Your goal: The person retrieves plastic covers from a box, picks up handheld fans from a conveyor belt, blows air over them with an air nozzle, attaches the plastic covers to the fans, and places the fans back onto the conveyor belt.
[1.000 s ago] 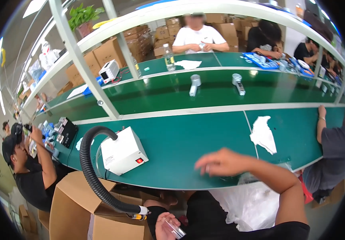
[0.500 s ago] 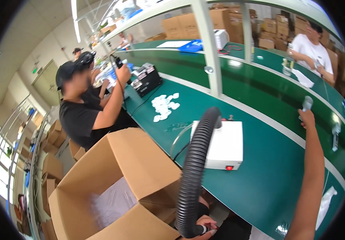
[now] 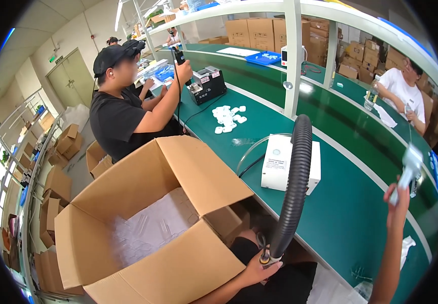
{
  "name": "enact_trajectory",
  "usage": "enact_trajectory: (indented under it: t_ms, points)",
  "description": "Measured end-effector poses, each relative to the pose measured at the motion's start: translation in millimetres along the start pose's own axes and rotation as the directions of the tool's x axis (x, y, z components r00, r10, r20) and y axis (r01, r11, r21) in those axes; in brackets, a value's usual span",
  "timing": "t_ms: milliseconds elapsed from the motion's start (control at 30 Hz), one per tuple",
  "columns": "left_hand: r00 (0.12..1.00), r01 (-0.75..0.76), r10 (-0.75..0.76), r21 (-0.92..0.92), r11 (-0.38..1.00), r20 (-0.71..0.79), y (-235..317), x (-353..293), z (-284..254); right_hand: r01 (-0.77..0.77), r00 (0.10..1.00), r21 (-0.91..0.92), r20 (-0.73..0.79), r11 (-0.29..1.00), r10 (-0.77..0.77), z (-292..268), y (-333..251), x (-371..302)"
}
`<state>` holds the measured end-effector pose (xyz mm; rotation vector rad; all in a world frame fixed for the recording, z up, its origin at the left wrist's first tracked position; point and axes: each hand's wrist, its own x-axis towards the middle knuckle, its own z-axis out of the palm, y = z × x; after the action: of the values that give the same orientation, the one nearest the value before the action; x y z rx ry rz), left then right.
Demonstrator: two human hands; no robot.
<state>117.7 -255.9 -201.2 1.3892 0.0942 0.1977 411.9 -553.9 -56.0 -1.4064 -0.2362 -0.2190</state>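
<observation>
My left hand [image 3: 258, 269] is closed around the end fitting of a black corrugated hose [image 3: 298, 177], low beside the open cardboard box. The hose arches up to a white box-shaped machine [image 3: 290, 164] on the green bench. At the far right, my right hand [image 3: 399, 200] grips the narrow handle of a pale grey handheld device [image 3: 410, 164] with a wider head, raised over the belt. Its head is blurred, so its exact kind is unclear. Clear plastic pieces [image 3: 163, 228] lie inside the large cardboard box [image 3: 122, 185] at my left.
Small white parts [image 3: 228, 119] lie scattered on the green bench [image 3: 348, 218]. Beyond runs a green conveyor belt [image 3: 325, 115], with an upright post [image 3: 292, 66] beside it. A co-worker in black [image 3: 122, 101] sits at the left near a black machine [image 3: 207, 86]; another person [image 3: 401, 93] works across the belt.
My right hand has lifted the grey device from low over the belt and drawn it nearer. My left hand still holds the hose end. The whole view has shifted.
</observation>
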Motion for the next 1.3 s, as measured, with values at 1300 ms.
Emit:
enact_trajectory:
  t_ms: [1300]
  points:
    - [0.998, 0.056, -0.057, -0.048, 0.997, -0.037, 14.4, -96.5, -9.0, -0.593, 0.734, 0.077, 0.462, 0.802, 0.498, 192.5, 70.6, -274.9]
